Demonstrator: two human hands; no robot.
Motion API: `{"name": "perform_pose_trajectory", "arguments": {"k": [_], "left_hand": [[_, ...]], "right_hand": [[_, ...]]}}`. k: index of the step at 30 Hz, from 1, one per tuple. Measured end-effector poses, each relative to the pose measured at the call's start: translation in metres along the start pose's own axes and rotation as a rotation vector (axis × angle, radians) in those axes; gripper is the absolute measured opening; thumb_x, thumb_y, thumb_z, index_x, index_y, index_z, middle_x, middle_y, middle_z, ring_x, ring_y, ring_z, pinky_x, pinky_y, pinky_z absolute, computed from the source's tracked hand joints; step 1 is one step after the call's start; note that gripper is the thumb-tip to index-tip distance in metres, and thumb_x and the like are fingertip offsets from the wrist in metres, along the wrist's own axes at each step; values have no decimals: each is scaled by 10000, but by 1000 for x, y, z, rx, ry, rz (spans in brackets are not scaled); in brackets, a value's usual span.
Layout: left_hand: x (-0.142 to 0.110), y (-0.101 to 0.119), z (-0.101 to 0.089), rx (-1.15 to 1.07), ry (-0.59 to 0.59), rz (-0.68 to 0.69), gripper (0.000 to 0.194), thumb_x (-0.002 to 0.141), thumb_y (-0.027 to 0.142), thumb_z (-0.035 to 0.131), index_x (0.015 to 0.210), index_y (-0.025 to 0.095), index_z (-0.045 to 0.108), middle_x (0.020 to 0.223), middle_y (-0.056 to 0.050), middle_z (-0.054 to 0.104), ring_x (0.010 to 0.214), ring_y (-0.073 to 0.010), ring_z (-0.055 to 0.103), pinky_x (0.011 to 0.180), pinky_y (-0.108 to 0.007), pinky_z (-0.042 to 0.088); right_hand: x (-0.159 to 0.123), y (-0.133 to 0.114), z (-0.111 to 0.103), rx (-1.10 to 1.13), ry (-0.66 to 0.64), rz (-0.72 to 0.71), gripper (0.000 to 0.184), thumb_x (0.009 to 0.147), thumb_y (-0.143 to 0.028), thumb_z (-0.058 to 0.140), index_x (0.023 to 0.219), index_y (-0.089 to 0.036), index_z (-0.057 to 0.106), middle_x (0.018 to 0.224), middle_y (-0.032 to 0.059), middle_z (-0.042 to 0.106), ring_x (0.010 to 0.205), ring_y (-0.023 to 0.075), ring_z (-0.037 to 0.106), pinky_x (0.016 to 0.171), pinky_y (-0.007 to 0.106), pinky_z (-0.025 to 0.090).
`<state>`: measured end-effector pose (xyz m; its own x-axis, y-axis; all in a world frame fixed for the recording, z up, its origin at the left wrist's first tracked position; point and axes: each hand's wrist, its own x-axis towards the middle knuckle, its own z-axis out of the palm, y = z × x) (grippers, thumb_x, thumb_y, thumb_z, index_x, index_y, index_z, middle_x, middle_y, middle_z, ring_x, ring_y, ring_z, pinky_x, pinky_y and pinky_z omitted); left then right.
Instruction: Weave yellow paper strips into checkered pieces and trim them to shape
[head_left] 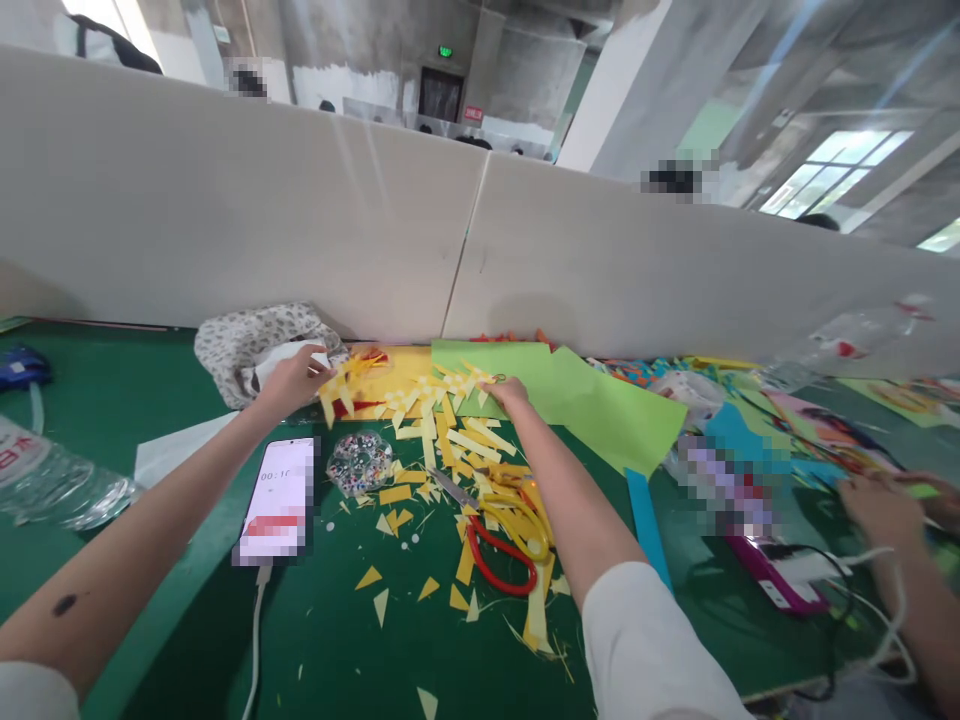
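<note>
A chain of cut yellow paper pieces [409, 392] stretches between my two hands, above the far part of the green table. My left hand [292, 378] is closed at its left end, with fingertips pinched on the paper. At the right end, my right hand [511, 393] pinches the chain; part of its grip is hidden. Yellow paper scraps [442, 440] lie in a heap beneath and in front of the chain. On the heap, near my right forearm, rest scissors with red handles [501, 575] and yellow-handled scissors [536, 540]. A clear round case of small beads [360, 463] sits left of the scraps.
A phone [277, 495] on a cable lies by my left forearm. A patterned cloth bag [247, 345] stands against the white partition [337, 220]. Green paper sheets [600, 405] lie right of my hands. A water bottle [60, 475] is at far left; another person's hand [881, 505] works at right.
</note>
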<state>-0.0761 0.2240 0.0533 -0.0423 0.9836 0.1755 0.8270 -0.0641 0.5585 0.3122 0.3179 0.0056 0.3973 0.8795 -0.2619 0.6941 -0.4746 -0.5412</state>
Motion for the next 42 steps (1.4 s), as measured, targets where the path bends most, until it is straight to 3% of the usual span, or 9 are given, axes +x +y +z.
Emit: {"name": "perform_pose_trajectory", "arguments": {"k": [7, 12, 17, 22, 25, 27, 30, 36, 42], "left_hand": [[-13, 21, 0, 200, 41, 123, 365, 838, 411, 476, 1144, 216, 506, 1154, -81, 614, 1102, -267, 545, 863, -380, 455], [-78, 71, -4, 116, 8, 237, 298, 865, 406, 456, 1085, 222, 539, 1164, -82, 604, 1064, -266, 571, 805, -382, 499], [-158, 89, -16, -72, 69, 546, 196, 853, 271, 503, 1042, 277, 554, 1053, -43, 652, 965, -212, 621, 784, -333, 529], [-181, 62, -40, -161, 279, 480, 225, 804, 194, 501, 951, 350, 569, 888, -12, 666, 820, -241, 636, 657, -415, 545], [-185, 53, -38, -181, 309, 455, 212, 800, 181, 488, 900, 350, 568, 830, -21, 657, 789, -251, 630, 615, -434, 537], [-189, 54, -28, -188, 277, 511, 226, 806, 136, 490, 922, 314, 564, 840, -27, 658, 799, -227, 631, 614, -387, 539], [-195, 65, -5, -219, 165, 601, 233, 812, 75, 487, 948, 253, 553, 877, -43, 660, 823, -188, 626, 627, -313, 538], [-197, 85, 24, -278, 12, 715, 220, 823, 41, 466, 942, 213, 537, 878, -51, 661, 801, -159, 615, 658, -293, 523], [-196, 75, 29, -290, 2, 673, 193, 837, 74, 460, 937, 217, 541, 878, -54, 660, 805, -161, 626, 643, -282, 525]], "right_hand": [[1, 2, 8, 158, 5, 9, 328, 882, -340, 528, 1164, -171, 526, 1173, 79, 554, 992, 191, 576, 830, 400, 499], [-15, -20, 4, 412, 36, -118, 341, 880, -341, 532, 1170, -161, 521, 1167, 80, 555, 989, 194, 577, 825, 407, 501], [-23, -43, -76, 705, 344, -281, 305, 854, -267, 534, 1132, -173, 451, 1090, 81, 597, 835, 163, 637, 640, 311, 548], [-45, -45, -186, 932, 833, -458, 301, 814, -111, 480, 1051, -235, 339, 1141, 94, 556, 909, 135, 624, 659, 276, 516], [-67, -51, -206, 810, 1172, -983, 227, 820, -189, 498, 976, -255, 347, 893, 25, 590, 788, 136, 622, 709, 328, 493], [-74, -59, -191, 664, 1246, -1089, 191, 858, -260, 467, 1013, -236, 358, 956, 61, 570, 876, 157, 613, 796, 354, 472], [-69, -68, -141, 362, 869, -897, 203, 910, -229, 340, 1103, -197, 392, 1173, 118, 512, 1154, 192, 499, 984, 398, 362], [-56, -45, -27, 71, 121, -864, 244, 742, -104, 568, 971, -188, 578, 1026, 63, 655, 981, 182, 611, 870, 334, 448], [-82, -26, 2, -3, -157, -935, 179, 733, -196, 609, 912, -206, 616, 1101, 34, 641, 1048, 165, 584, 907, 305, 430]]}}
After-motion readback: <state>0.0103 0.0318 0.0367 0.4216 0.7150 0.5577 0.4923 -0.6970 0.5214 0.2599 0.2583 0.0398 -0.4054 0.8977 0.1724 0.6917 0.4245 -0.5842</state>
